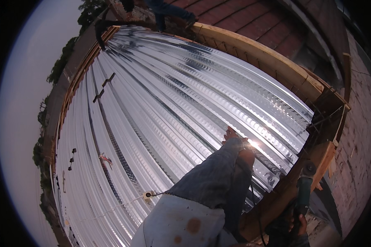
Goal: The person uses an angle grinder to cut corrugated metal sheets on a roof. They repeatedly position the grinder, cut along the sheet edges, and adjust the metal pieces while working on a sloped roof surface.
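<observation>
My right hand [301,224] is closed around the green body of an angle grinder [304,193] at the lower right. Its disc [309,168] points away from me, beside the wooden edge board. Beyond my denim-covered knee, my left hand [231,134] is at the ribbed metal decking [185,111]. Its visible fingers look stretched out, with nothing evident in them; cloth and glare hide part of it. A dark cord [252,187] runs down beside my leg.
Timber boards [259,41] with protruding metal rods border the decking. Two other people [160,10] [101,33] are at the far end. A pale socket box [147,194] with a cord and a red-handled tool [106,159] lie on the decking at left. Tiled roofing [243,16] adjoins.
</observation>
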Tool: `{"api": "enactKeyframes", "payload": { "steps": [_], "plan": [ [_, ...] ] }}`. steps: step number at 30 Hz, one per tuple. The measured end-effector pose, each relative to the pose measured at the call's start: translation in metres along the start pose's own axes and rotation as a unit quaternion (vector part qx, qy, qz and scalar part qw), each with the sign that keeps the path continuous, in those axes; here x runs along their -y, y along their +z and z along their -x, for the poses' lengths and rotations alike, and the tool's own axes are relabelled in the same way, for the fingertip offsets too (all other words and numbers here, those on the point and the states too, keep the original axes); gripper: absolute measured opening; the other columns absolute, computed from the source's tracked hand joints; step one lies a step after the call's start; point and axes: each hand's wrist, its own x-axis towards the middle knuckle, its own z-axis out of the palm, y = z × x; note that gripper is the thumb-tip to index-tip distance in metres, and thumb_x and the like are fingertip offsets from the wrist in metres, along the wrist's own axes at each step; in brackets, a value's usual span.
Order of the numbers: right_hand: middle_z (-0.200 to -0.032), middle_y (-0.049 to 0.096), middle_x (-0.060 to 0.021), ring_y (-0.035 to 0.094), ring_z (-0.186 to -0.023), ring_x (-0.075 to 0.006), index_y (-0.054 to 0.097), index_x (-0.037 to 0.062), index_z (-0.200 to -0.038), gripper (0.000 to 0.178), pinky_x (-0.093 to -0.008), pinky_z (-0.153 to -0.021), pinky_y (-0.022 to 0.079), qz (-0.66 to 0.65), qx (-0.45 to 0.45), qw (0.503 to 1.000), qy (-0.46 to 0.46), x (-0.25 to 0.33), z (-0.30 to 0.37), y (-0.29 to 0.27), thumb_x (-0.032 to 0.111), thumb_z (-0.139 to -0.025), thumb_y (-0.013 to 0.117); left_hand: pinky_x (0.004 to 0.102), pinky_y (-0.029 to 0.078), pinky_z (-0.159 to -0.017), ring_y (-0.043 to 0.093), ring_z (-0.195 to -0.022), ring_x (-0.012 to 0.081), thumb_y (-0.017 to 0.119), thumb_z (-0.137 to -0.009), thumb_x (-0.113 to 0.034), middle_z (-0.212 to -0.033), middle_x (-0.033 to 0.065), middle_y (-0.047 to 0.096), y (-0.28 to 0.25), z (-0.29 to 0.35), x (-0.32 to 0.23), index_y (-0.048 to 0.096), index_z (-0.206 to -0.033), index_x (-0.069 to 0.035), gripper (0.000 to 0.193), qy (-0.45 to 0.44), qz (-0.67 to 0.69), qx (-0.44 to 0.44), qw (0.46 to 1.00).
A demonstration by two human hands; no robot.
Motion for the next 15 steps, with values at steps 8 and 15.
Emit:
{"api": "enactKeyframes", "payload": {
  "steps": [8,15],
  "plan": [
    [-0.074,0.053,-0.0029,0.053,-0.050,-0.0141,0.048,0.0121,-0.105,0.039,-0.0282,-0.037,0.048,0.009,-0.006,1.000,0.015,-0.001,0.000,0.000,0.044,-0.085,0.055,0.0473,0.013,-0.112,0.004,-0.140,0.0295,0.084,-0.052,-0.050,-0.152,0.0145,0.003,0.008,-0.015,0.021,-0.009,-0.144,-0.009,0.137,0.027,0.060,-0.021,0.998],
    [-0.074,0.054,-0.0028,0.053,-0.051,-0.0137,0.048,0.0133,-0.106,0.037,-0.0274,-0.038,0.047,0.010,-0.044,0.999,0.021,-0.004,0.002,0.001,0.044,-0.086,0.053,0.0520,0.009,-0.110,0.002,-0.141,0.0250,0.083,-0.054,-0.051,-0.152,0.0162,0.002,0.018,-0.011,0.025,-0.008,-0.145,-0.009,0.134,0.097,0.108,-0.045,0.988]
  ]
}}
